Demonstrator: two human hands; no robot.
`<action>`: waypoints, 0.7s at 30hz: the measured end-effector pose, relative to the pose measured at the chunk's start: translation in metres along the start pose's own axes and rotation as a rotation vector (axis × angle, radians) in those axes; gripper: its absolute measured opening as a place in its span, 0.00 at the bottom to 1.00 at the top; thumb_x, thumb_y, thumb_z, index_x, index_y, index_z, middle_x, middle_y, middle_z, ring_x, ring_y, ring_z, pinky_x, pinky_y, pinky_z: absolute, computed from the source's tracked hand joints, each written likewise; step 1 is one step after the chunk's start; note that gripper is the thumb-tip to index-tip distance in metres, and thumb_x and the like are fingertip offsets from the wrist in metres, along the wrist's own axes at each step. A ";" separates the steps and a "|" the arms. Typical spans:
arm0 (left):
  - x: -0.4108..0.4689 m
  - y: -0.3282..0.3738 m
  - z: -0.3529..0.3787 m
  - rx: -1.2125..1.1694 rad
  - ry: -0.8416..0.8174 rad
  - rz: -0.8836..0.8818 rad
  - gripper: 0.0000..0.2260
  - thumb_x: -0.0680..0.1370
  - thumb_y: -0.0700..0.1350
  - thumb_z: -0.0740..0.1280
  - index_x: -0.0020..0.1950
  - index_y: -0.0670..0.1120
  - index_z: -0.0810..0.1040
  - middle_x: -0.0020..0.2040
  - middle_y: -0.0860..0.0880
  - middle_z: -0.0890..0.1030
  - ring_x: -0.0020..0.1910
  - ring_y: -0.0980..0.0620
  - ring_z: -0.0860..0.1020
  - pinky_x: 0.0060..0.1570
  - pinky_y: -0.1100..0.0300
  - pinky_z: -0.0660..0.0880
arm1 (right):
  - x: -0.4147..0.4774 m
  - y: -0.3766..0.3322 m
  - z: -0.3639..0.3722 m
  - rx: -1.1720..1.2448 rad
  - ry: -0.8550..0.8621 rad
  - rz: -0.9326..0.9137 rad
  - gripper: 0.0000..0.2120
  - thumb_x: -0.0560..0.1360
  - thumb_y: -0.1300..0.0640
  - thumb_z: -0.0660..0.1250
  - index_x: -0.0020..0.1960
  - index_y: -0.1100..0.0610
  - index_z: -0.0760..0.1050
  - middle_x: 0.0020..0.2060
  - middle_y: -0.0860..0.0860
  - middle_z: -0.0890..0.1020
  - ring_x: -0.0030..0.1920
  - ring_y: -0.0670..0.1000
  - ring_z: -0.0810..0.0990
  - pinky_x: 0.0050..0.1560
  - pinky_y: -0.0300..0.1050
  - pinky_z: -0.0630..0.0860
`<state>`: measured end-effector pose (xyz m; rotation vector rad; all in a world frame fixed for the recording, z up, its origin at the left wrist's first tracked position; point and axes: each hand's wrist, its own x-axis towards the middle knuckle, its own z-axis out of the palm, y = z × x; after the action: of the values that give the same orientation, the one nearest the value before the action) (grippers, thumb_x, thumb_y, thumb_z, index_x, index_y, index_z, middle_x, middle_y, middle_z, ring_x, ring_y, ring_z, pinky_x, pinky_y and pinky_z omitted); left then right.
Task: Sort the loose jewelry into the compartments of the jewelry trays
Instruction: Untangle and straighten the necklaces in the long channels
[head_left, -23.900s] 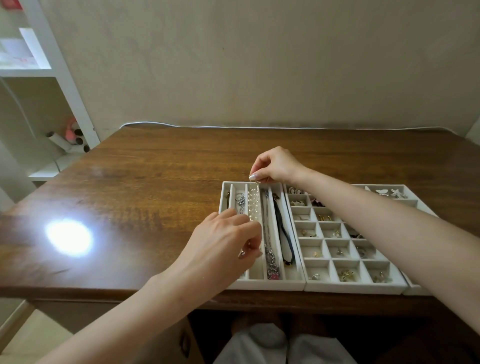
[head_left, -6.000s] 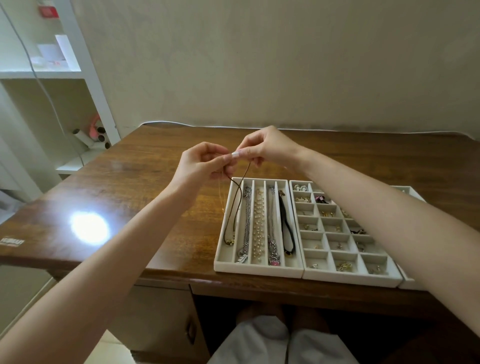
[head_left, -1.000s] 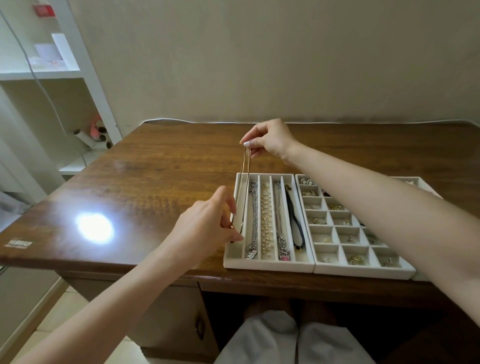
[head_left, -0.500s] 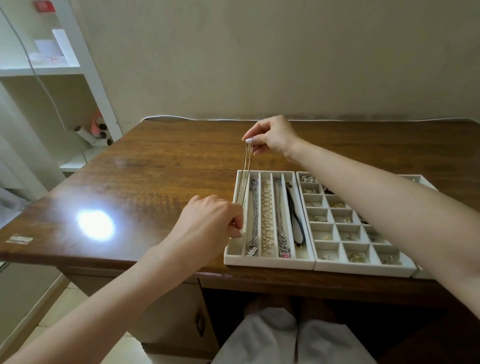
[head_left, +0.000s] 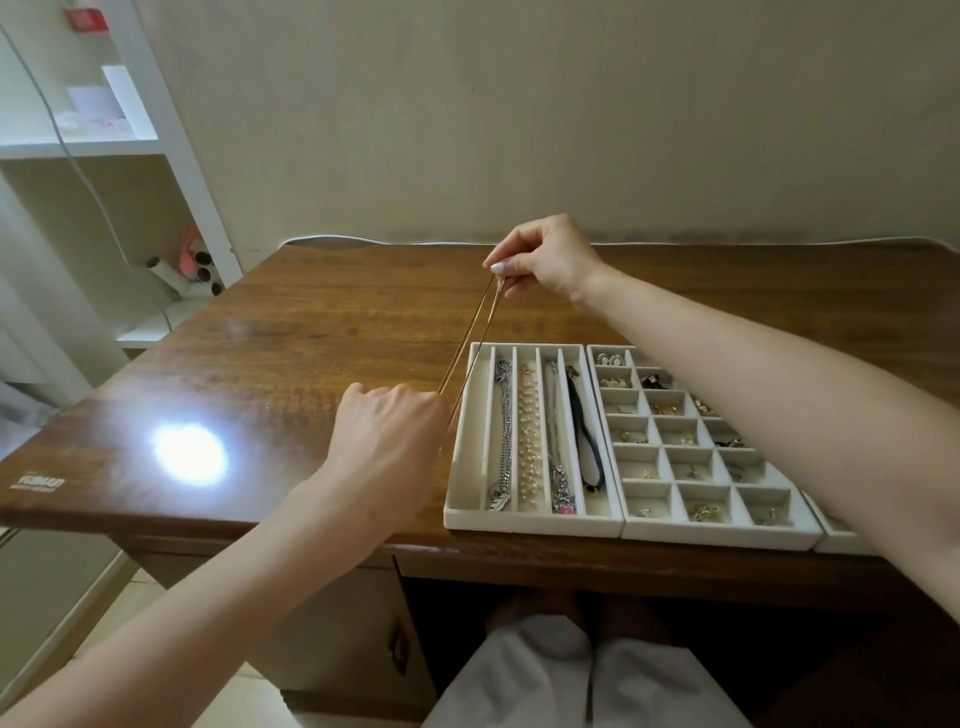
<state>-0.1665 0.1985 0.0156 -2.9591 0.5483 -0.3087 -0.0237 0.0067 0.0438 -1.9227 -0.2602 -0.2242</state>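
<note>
A thin gold chain necklace (head_left: 470, 336) is stretched taut in the air between both hands, above the table just left of the long-slot tray (head_left: 457, 514). My right hand (head_left: 545, 260) pinches its far end beyond the tray. My left hand (head_left: 389, 436) grips its near end beside the tray's left wall. The leftmost slot (head_left: 480, 431) holds nothing. The other slots hold a silver chain (head_left: 503, 431), a pearl strand (head_left: 530, 441), another silver chain and a black cord. The grid tray (head_left: 722, 535) to the right holds small earrings and rings.
The trays sit near the front edge of a wooden desk (head_left: 311, 332). A third tray (head_left: 836, 535) peeks out under my right forearm. A white shelf unit (head_left: 156, 156) stands to the left, and a lamp glare (head_left: 189, 454) shines on the desk.
My left hand has slid left and slightly away from the tray, pulling the gold chain's lower end out past the tray's left wall. The right hand stays pinching the top end.
</note>
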 end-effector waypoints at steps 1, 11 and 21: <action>0.000 -0.001 0.000 -0.001 -0.011 0.005 0.05 0.78 0.40 0.64 0.44 0.49 0.75 0.41 0.53 0.78 0.44 0.50 0.78 0.45 0.58 0.63 | 0.000 -0.001 0.001 -0.007 -0.001 -0.012 0.05 0.72 0.71 0.68 0.47 0.68 0.79 0.36 0.58 0.80 0.33 0.51 0.80 0.33 0.39 0.80; 0.006 -0.009 -0.008 -0.327 -0.191 0.188 0.04 0.72 0.49 0.72 0.44 0.53 0.81 0.48 0.53 0.70 0.52 0.54 0.66 0.49 0.61 0.66 | 0.000 0.006 0.011 -0.023 -0.006 -0.006 0.04 0.71 0.72 0.69 0.45 0.68 0.80 0.33 0.58 0.79 0.30 0.51 0.79 0.31 0.39 0.79; 0.010 -0.015 -0.007 -0.814 -0.490 0.159 0.03 0.72 0.42 0.72 0.39 0.50 0.82 0.35 0.55 0.78 0.31 0.62 0.70 0.32 0.72 0.67 | -0.008 0.018 0.017 -0.054 -0.060 0.033 0.05 0.71 0.71 0.69 0.41 0.64 0.80 0.34 0.58 0.80 0.32 0.53 0.80 0.32 0.39 0.79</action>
<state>-0.1537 0.2082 0.0263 -3.4721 1.0089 0.8306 -0.0256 0.0153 0.0195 -1.9880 -0.2642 -0.1533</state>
